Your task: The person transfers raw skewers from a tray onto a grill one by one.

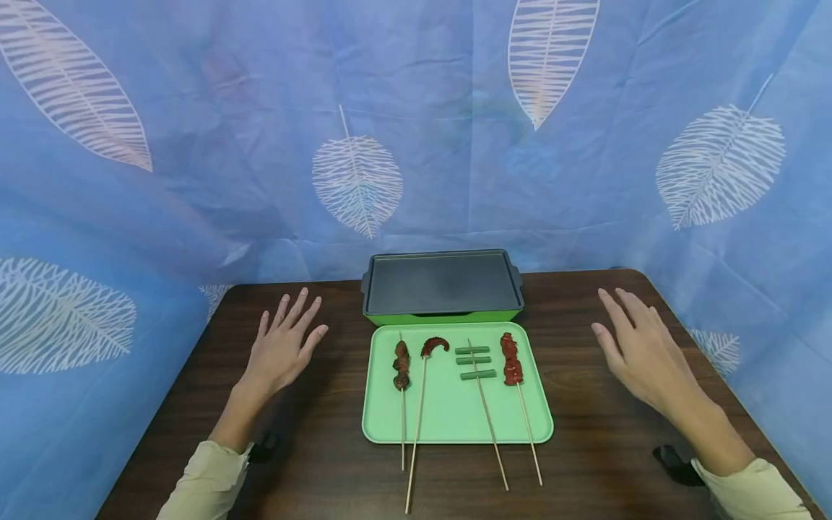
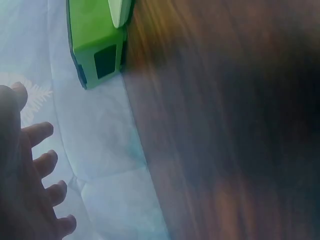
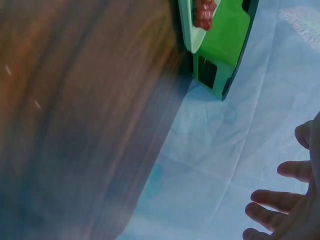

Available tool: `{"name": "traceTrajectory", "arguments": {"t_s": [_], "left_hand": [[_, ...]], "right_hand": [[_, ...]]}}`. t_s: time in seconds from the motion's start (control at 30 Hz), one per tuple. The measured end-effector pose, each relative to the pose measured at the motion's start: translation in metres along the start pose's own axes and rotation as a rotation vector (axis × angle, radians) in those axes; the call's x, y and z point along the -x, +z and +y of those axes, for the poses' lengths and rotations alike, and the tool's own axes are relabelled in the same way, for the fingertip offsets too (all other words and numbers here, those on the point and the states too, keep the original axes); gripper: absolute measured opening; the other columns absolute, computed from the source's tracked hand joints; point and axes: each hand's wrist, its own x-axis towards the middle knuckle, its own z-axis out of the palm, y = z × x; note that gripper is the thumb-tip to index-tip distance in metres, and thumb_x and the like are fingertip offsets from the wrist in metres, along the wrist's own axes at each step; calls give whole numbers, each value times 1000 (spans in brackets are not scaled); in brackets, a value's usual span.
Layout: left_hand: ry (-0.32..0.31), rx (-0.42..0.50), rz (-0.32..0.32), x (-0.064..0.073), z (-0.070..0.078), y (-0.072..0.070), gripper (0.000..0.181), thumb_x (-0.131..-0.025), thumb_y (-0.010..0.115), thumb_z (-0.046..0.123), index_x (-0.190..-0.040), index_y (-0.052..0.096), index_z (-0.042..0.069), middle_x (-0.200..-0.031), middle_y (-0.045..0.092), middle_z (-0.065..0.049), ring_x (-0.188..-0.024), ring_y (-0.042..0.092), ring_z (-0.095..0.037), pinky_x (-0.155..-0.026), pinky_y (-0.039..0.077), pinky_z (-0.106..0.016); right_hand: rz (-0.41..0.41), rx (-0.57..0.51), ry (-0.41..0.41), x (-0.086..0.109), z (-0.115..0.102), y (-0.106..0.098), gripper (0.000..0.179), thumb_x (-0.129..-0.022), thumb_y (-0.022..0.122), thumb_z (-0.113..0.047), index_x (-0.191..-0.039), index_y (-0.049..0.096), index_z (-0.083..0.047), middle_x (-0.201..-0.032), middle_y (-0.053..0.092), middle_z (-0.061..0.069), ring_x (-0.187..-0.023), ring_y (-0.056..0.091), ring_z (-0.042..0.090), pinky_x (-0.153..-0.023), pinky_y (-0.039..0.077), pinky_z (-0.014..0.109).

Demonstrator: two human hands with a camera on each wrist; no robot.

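Both hands hold nothing, their fingers spread. In the head view my left hand (image 1: 279, 354) is over the table's left side, left of a light green tray (image 1: 448, 426). My right hand (image 1: 646, 354) is over the right side, right of that tray. Across the tray lie a skewer of brown meat chunks (image 1: 401, 367), one with a curled dark red piece (image 1: 435, 346), one with several green bean-like sticks (image 1: 474, 360) and one of red meat (image 1: 510, 359). Their bare wooden ends stick out past the tray's near edge.
Directly behind the tray stands a green grill with a dark flat plate (image 1: 443, 282). The dark wooden table (image 1: 585, 426) meets a blue leaf-patterned cloth (image 1: 442, 166) at the back and sides. A black strap piece (image 1: 676, 464) shows at the right wrist.
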Motion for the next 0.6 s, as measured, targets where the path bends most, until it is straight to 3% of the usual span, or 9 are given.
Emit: {"name": "traceTrajectory", "arguments": {"t_s": [0.2, 0.5, 0.6], "left_hand": [[28, 49, 4, 10, 5, 11, 67, -109, 39, 56, -165, 27, 23, -173, 11, -6, -157, 7, -36, -118, 6, -70], [105, 98, -37, 20, 21, 27, 64, -108, 44, 53, -164, 29, 25, -172, 14, -7, -156, 13, -38, -116, 11, -72], [119, 120, -72, 23, 26, 29, 65, -107, 49, 52, -164, 31, 24, -171, 15, -10, -155, 17, -41, -115, 12, -73]], "right_hand": [[69, -107, 34, 15, -14, 2, 57, -106, 59, -18, -157, 40, -4, -146, 46, 34, -125, 45, 57, -92, 38, 73], [-51, -320, 112, 37, -27, -4, 55, -109, 54, -18, -161, 37, -13, -146, 48, 28, -126, 49, 55, -86, 41, 70], [-55, -335, 133, 45, -30, -3, 56, -108, 57, -18, -160, 38, -11, -137, 57, 23, -116, 58, 45, -84, 48, 56]]}}
